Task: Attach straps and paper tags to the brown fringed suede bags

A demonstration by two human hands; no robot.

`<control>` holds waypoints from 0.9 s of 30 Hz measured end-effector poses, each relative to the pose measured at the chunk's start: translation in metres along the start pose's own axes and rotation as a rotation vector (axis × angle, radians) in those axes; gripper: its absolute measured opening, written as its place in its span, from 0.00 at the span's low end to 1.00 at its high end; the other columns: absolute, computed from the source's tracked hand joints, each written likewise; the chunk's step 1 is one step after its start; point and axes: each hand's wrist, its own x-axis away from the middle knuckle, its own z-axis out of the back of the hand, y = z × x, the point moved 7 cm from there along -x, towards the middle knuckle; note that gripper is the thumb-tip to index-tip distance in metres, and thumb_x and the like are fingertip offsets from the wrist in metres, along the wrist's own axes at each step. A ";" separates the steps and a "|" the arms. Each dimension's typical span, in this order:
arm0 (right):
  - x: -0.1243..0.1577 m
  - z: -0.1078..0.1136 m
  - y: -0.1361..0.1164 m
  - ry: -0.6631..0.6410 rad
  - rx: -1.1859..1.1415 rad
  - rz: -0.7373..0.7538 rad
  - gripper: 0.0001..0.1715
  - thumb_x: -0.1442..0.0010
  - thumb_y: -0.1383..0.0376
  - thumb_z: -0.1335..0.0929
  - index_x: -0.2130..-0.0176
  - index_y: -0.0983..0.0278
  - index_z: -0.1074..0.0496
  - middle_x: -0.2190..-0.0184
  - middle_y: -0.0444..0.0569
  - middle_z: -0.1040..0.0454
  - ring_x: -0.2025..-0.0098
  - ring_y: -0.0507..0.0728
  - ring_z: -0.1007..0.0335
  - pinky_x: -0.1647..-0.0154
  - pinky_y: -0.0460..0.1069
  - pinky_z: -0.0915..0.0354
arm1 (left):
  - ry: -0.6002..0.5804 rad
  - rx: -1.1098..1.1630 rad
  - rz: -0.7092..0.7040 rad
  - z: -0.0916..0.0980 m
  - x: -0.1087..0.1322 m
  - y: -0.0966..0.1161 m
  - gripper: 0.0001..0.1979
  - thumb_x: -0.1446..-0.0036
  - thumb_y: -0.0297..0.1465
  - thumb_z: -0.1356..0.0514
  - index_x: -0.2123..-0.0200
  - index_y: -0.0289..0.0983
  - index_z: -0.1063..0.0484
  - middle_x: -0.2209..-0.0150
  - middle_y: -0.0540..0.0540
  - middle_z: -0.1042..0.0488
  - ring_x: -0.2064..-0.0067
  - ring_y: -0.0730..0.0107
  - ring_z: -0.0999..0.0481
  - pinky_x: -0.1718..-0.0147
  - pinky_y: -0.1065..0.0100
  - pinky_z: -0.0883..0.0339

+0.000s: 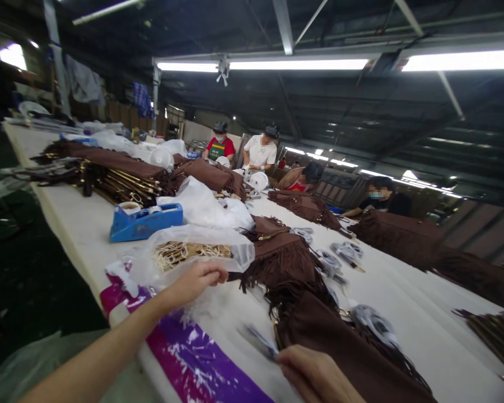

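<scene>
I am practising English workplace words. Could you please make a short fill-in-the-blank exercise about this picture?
1. The left hand touches a clear plastic ___ holding pale tags.
2. The tape dispenser is ___ in colour.
3. The right hand rests beside a brown bag trimmed with ___.
4. The sheet under the left arm is white and ___.

Missing words: bag; blue; fringe; purple

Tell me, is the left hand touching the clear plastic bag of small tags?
Touching. In the head view the left hand has its fingertips on the lower edge of the clear plastic bag; no gap shows between them.
</scene>
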 end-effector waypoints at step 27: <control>-0.116 -0.062 -0.035 0.049 0.276 -0.063 0.08 0.39 0.74 0.34 0.66 0.63 0.28 0.68 0.48 0.22 0.65 0.56 0.25 0.69 0.45 0.43 | -0.109 -0.439 -0.156 -0.028 0.019 -0.003 0.15 0.35 0.30 0.47 0.51 0.42 0.24 0.43 0.44 0.27 0.46 0.60 0.25 0.47 0.63 0.35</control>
